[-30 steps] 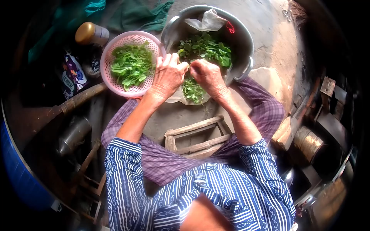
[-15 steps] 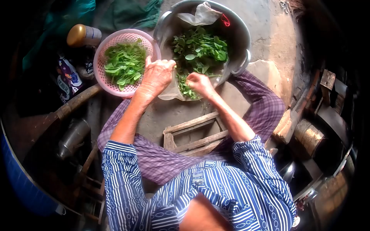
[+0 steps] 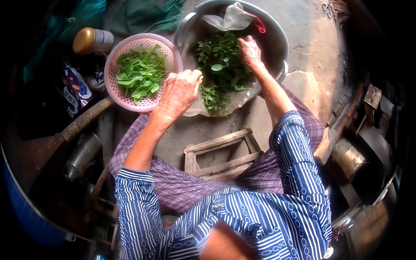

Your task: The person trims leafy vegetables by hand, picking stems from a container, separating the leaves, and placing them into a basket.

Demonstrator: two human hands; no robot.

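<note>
Bright floor [image 3: 318,56] at upper right; edges black, fisheye-curved.

Fingertips of a person's right hand [image 3: 250,53] are hidden from view beside the leafy greens [image 3: 218,58], a scrap of green [image 3: 201,77] at the left hand [image 3: 179,93] is too small to identify, the patterned shirt [image 3: 268,212] runs off the bottom edge, and dark-green cloth [image 3: 149,17] is cropped at the top.

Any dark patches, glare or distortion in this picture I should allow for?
Head view: outer edges fall to black, with wide-angle distortion; head view: pale ground at right is brightly lit; head view: the basin is shadowed inside, near the right hand.
</note>
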